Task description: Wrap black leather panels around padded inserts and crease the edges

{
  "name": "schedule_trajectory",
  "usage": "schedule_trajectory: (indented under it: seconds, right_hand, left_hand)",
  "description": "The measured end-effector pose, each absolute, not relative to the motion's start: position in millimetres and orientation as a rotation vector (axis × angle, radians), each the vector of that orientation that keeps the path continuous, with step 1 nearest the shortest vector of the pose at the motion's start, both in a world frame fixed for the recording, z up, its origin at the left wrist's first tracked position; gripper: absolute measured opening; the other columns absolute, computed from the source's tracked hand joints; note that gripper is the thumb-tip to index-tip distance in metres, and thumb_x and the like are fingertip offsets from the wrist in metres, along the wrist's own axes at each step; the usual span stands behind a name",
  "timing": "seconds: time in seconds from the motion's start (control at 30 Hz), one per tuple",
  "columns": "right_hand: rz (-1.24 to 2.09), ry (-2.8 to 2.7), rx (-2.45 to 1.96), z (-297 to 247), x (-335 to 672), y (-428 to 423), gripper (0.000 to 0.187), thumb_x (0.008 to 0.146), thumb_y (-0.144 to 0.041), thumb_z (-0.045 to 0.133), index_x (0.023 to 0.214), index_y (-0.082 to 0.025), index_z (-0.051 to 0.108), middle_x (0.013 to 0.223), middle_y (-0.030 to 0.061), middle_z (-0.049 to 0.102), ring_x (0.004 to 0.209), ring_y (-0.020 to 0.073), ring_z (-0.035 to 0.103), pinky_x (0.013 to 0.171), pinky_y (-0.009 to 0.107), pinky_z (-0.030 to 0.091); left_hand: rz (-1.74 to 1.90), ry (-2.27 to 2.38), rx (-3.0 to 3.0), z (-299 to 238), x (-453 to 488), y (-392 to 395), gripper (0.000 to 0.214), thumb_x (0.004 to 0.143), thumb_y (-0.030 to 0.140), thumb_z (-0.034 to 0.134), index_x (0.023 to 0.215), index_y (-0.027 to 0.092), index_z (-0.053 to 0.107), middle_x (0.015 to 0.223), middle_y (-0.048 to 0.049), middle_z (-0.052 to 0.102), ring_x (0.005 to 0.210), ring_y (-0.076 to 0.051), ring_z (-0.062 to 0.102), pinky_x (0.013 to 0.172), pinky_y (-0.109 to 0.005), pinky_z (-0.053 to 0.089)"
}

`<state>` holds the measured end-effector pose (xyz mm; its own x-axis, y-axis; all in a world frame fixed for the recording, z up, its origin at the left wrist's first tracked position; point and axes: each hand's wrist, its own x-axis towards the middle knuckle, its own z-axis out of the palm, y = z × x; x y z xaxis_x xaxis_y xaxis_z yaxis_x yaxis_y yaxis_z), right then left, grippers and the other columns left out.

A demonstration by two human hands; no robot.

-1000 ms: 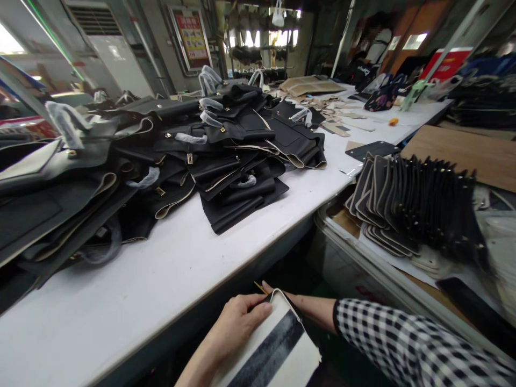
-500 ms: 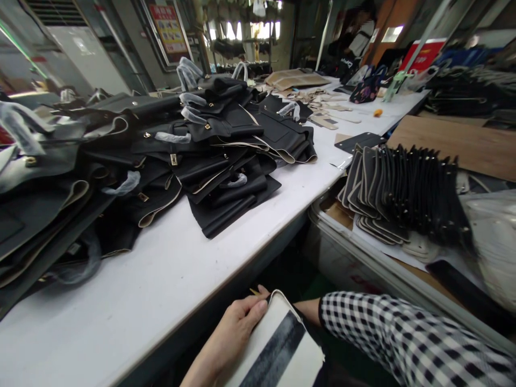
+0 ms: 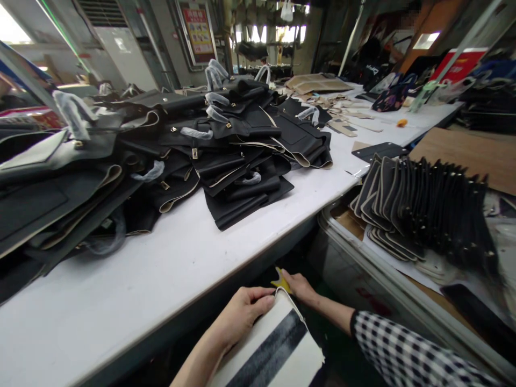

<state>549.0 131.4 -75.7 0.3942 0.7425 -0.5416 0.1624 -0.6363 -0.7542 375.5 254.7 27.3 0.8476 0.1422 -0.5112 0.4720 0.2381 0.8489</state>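
My left hand (image 3: pixel 242 309) grips the top edge of a cream panel with a dark grey stripe (image 3: pixel 270 352), held low in front of the white table (image 3: pixel 169 269). My right hand (image 3: pixel 300 285), in a black-and-white checked sleeve, is closed on a small yellow piece (image 3: pixel 281 279) right at the panel's upper corner. Both hands are below the table's front edge.
A big heap of black bag parts with wrapped handles (image 3: pixel 161 156) covers the table's left and middle. To the right, a row of black panels stands on edge in a tray (image 3: pixel 423 204). Brown board (image 3: pixel 471 153) and cut pieces (image 3: pixel 342 115) lie further back.
My right hand has come out from behind the panel and moved forward, and the yellow piece now shows more fully in its fingers. My left hand keeps its grip on the panel.
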Motion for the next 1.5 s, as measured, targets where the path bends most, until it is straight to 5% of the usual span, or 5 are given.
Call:
schedule_trajectory:
  seconds: [0.1,0.27,0.63,0.97,1.5]
  right_hand:
    - [1.182,-1.098,-2.075,-49.2,582.6,120.7,0.066,0.097,-0.062,0.016,0.05,-0.021,0.038,0.044,-0.0013,0.038,0.043,0.0111,0.038,0.046,0.027,0.028]
    - [0.964,-1.778,-1.929,2.8,602.7,135.1,0.049,0.089,-0.053,0.05,0.056,-0.017,0.05,0.052,-0.0031,0.048,0.052,0.0092,0.038,0.055,0.027,0.02]
    - [0.525,-2.425,-1.813,33.5,593.0,186.1,0.057,0.1,-0.053,0.03,0.075,-0.017,0.067,0.076,0.0084,0.072,0.066,0.0183,0.061,0.055,0.029,0.017]
    - [0.386,-2.624,-1.766,37.9,580.6,188.8,0.061,0.102,-0.05,0.025,0.077,-0.018,0.071,0.076,0.0077,0.074,0.066,0.0192,0.066,0.051,0.029,0.021]
    - [0.469,-2.698,-1.864,55.4,569.7,191.2,0.064,0.102,-0.05,0.025,0.078,-0.019,0.076,0.075,0.0115,0.074,0.068,0.0254,0.069,0.057,0.03,0.035]
  left_hand:
    - [-0.237,0.573,1.313,24.7,375.1,254.7,0.052,0.08,0.051,0.068,0.116,0.014,0.07,0.086,-0.0062,0.072,0.064,-0.013,0.052,0.064,-0.027,0.037]
    - [-0.174,0.625,1.409,26.0,379.0,254.0,0.046,0.076,0.048,0.071,0.102,0.01,0.071,0.079,-0.0044,0.068,0.061,-0.012,0.048,0.059,-0.025,0.033]
    - [-0.1,0.678,1.327,22.2,379.4,250.1,0.072,0.074,0.039,0.075,0.134,0.016,0.044,0.075,0.0001,0.064,0.055,-0.009,0.046,0.052,-0.022,0.029]
    - [-0.053,0.585,1.651,22.8,379.6,250.2,0.026,0.082,0.035,0.063,0.097,0.016,0.069,0.086,0.0005,0.064,0.075,-0.016,0.05,0.067,-0.025,0.037]
    - [-0.119,0.624,2.054,36.0,375.8,239.6,0.041,0.093,0.049,0.044,0.066,0.018,0.047,0.058,0.0032,0.045,0.055,-0.011,0.034,0.055,-0.026,0.027]
